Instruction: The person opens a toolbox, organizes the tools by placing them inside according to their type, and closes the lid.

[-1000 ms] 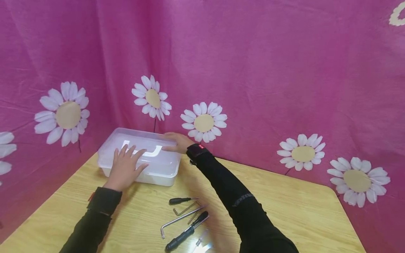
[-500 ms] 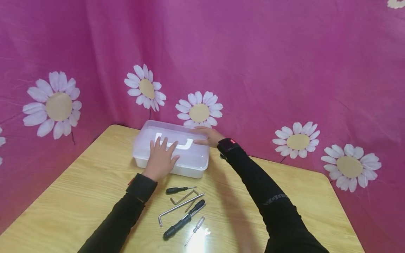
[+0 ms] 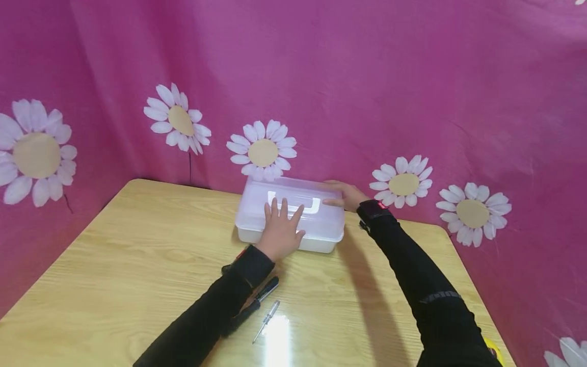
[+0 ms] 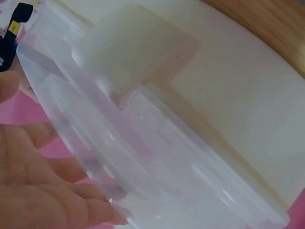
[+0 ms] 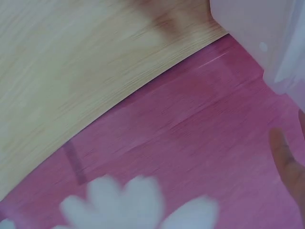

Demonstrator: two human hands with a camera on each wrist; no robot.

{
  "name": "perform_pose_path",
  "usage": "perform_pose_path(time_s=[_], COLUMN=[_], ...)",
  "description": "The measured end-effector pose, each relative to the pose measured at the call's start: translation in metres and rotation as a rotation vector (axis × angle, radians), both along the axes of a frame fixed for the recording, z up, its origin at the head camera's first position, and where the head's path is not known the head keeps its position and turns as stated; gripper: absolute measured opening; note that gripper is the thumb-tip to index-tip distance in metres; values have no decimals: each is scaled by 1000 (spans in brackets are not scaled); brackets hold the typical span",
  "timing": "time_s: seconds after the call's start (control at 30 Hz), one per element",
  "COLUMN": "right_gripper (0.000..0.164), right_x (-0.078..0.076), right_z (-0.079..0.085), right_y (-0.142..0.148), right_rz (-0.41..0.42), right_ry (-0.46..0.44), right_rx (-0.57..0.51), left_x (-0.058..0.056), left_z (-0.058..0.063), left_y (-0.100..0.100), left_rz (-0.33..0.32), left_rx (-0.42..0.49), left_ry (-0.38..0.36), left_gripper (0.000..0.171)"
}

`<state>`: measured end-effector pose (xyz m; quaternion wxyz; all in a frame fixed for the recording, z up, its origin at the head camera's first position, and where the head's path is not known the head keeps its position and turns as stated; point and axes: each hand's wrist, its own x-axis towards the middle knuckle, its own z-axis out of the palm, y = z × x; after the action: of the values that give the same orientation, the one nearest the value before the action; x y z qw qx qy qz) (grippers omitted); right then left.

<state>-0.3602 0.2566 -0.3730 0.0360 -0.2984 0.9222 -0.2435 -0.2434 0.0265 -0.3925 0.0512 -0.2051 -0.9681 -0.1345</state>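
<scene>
A white plastic box (image 3: 316, 244) with a translucent lid (image 3: 293, 185) and a white handle (image 3: 293, 205) stands near the table's back edge. My left hand (image 3: 281, 232) spreads its fingers over the lid's front part, fingertips reaching the handle. In the left wrist view those fingers (image 4: 71, 169) are extended along the edge of the clear lid. At the box's right end, my right hand (image 3: 347, 194) lays nearly straight fingers on the lid. The right wrist view catches only one finger (image 5: 283, 155) beside the box wall (image 5: 252, 33).
A small clear-handled screwdriver (image 3: 266, 320) and a black-handled screwdriver (image 3: 267, 289) lie on the wooden table (image 3: 137, 270), the latter partly under my left forearm. A yellow object (image 3: 492, 349) peeks from behind my right sleeve. A pink flowered cloth (image 3: 330, 92) hangs behind the table.
Both hands have shifted the box rightward along the back of the table, away from the left corner. My left forearm now covers the hex keys and most of the other tools.
</scene>
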Motion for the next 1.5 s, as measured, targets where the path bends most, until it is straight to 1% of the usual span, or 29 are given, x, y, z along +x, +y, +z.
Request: perform_pose_path(time_s=[0.13, 0.2, 0.3, 0.4, 0.5, 0.6, 0.7, 0.77, 0.93, 1.03, 1.17, 1.3, 1.4, 1.5], right_gripper=[53, 52, 52, 52, 54, 55, 54, 54, 53, 53, 54, 54, 53, 50], right_x=[13, 20, 31, 42, 51, 59, 71, 82, 107, 120, 138, 160, 179, 200], right_z=[3, 4, 7, 10, 11, 12, 12, 12, 7, 1, -4, -5, -6, -7], right_y=[35, 54, 79, 100, 115, 125, 132, 135, 138, 139, 139, 135, 130, 122], right_rz=[-13, -20, -37, -64, -83, -78, -97, -147, -271, -330, -405, -466, -493, -504], right_ry=[-4, -4, 9, -1, -30, -47, -38, -20, 11, 22, 56, 74, 95, 155], right_rx=[11, 2, 5, -2, 7, 13, 17, 34, 43, 44, 63, 79, 99, 114], left_x=[7, 11, 17, 22, 28, 34, 39, 41, 39, 36, 28, 14, 3, -7], left_z=[3, 5, 9, 12, 13, 14, 14, 13, 12, 11, 10, 11, 13, 14], left_y=[31, 47, 70, 92, 109, 117, 119, 118, 112, 108, 102, 92, 85, 78], left_rz=[-42, -66, -89, -91, -96, -113, -149, -175, -243, -288, -363, -424, -444, -440], left_rx=[18, 27, -1, -54, -68, -56, -36, -30, -40, -40, -37, -6, 38, 68], left_ry=[-57, -72, -96, -118, -142, -153, -147, -128, -93, -92, -72, -70, -111, -149], left_gripper=[59, 60, 61, 63, 64, 65, 64, 64, 65, 64, 58, 47, 40, 38])
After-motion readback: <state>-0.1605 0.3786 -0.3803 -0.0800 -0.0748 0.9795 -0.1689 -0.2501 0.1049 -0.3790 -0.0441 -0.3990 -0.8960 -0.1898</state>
